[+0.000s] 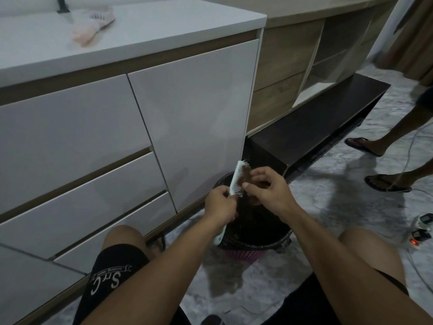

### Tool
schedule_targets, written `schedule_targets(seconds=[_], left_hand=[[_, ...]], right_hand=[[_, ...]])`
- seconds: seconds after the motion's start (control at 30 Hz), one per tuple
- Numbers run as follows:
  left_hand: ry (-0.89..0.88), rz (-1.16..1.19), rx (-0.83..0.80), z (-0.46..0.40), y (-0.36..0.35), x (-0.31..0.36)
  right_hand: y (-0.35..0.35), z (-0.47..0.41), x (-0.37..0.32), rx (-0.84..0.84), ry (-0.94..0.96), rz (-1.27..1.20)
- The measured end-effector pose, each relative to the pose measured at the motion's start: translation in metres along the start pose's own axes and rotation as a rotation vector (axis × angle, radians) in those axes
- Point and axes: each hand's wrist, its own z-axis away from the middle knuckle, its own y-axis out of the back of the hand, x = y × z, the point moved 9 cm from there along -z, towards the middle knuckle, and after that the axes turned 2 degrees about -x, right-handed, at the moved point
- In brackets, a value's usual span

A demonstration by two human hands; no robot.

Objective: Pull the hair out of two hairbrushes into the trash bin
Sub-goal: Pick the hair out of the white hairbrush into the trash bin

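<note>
- The white cabinet [192,118] stands just behind the work area; its door face is near the brush tip, so open room lies toward the person and to the right over the floor [328,207], not forward.
- The counter [140,31] on top of the cabinet carries the second hairbrush [93,26], pink and blurred, well apart from the hands. Judgement: this brush is not yet cleaned.
- A dark low bench [316,127] runs to the right behind the bin; a second person's feet [375,165] stand well apart, beyond it.
- The trash bin [278,242], lined with a black bag over a pink basket, sits on the floor between the person's knees, directly below both hands.
- The left hand [220,202] is clenched around the lower part of the white hairbrush [235,181], holding it tilted, bristles facing right, over the bin's far rim.
- The right hand [269,186] pinches a clump of brown hair [246,172] that is still seated in the bristles.
- Step in hand, as a judgement: stripping the first brush, roughly the first half of the task.
- Next move calls for a pull away from the bristles, then a release inside the bin rim so no strands fall onto the floor.
</note>
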Motion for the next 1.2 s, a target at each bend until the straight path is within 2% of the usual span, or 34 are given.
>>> schedule_targets(seconds=[0.13,0.3,0.47,0.6,0.7,0.77,0.83,1.03,1.1,1.2], left_hand=[[-0.035,-0.048,-0.021,0.003,-0.006,0.006],[0.050,0.036,-0.041,0.004,-0.008,0.000],[0.157,0.198,-0.065,0.006,-0.011,-0.004],[0.123,0.147,-0.066,0.006,-0.009,-0.003],[0.083,0.068,-0.079,0.006,-0.009,0.001],[0.073,0.070,-0.079,0.006,-0.009,0.003],[0.089,0.101,-0.097,0.005,-0.010,0.002],[0.159,0.203,-0.136,0.004,-0.012,-0.004],[0.153,0.200,-0.136,0.004,-0.011,-0.003],[0.122,0.157,-0.126,0.004,-0.009,-0.001]], right_hand=[[0.000,0.001,-0.012,0.031,0.137,0.153],[0.008,-0.003,-0.003,0.071,0.039,0.183],[0.008,-0.003,0.001,0.059,-0.019,0.079],[0.003,-0.003,-0.003,0.001,0.036,-0.015],[-0.009,0.001,-0.012,-0.107,0.149,0.214],[-0.006,0.003,-0.018,-0.031,0.179,0.284],[0.001,0.001,-0.015,0.057,0.141,0.212],[0.009,0.000,0.001,0.101,-0.080,-0.215],[0.006,0.001,0.002,0.062,-0.093,-0.188],[-0.001,0.002,0.001,0.022,-0.009,-0.071]])
